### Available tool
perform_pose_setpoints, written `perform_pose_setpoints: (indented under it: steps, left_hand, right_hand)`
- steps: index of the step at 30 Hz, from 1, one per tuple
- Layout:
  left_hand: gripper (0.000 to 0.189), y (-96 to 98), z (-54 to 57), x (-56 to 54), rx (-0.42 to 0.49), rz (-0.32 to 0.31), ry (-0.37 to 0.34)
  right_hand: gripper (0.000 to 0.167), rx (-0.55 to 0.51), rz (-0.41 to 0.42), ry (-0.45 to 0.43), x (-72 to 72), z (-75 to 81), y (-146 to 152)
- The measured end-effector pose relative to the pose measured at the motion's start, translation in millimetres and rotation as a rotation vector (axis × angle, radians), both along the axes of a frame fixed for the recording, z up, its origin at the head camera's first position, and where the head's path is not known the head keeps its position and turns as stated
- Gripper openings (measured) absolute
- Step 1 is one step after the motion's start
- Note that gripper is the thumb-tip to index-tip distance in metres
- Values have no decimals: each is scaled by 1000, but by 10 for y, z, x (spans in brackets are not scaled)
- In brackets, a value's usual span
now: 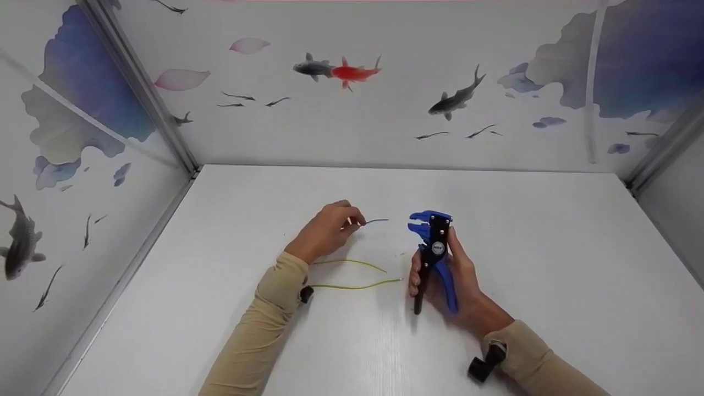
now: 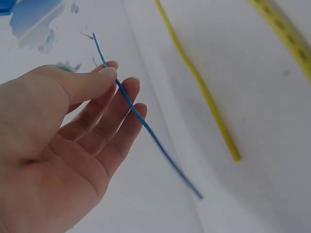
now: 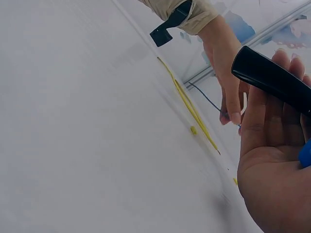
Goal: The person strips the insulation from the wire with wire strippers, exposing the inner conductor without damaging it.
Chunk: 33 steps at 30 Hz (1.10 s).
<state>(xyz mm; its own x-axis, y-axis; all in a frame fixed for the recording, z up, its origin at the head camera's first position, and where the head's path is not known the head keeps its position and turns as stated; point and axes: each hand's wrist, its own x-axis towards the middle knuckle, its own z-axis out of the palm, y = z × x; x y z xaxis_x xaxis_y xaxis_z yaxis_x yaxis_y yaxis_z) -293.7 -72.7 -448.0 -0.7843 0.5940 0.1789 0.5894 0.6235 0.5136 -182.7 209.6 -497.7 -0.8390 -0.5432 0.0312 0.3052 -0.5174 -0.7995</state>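
Note:
My left hand (image 1: 330, 228) pinches a thin blue wire (image 2: 163, 150) between thumb and index finger; the other fingers lie loosely behind it in the left wrist view. One end of the wire points right, toward the wire stripper (image 1: 438, 247). My right hand (image 1: 465, 280) holds that stripper upright by its black and blue handles, fingers curled round the black one. Its blue jaws at the top stand apart with nothing between them. A gap separates the blue wire from the tool. The palm hides part of the handles.
Two yellow wires, an upper one (image 1: 352, 261) and a lower one (image 1: 357, 287), lie on the white table (image 1: 352, 341) between the forearms. A short yellow piece (image 3: 193, 130) lies near them. Printed walls (image 1: 385, 132) close off the back and sides.

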Motion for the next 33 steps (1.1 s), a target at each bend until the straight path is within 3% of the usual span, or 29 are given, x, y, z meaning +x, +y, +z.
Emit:
perform_pose_setpoints:
  steps: [4,11,20,33]
  left_hand:
    - [14,43,88,95,78,-78,29]
    - [14,101,190,240,118,-159,99]
    - [15,105,265,370,192,-147,193]
    - [15,100,330,445,255,-190,224]
  right_hand:
    - [87,4,-3,-7,11,-4,1]
    - [89,18,-3,1,12,-6,-17]
    - [89,34,-2,-25,4,6,-5]
    - [89,52,58,9,6,1,-3]
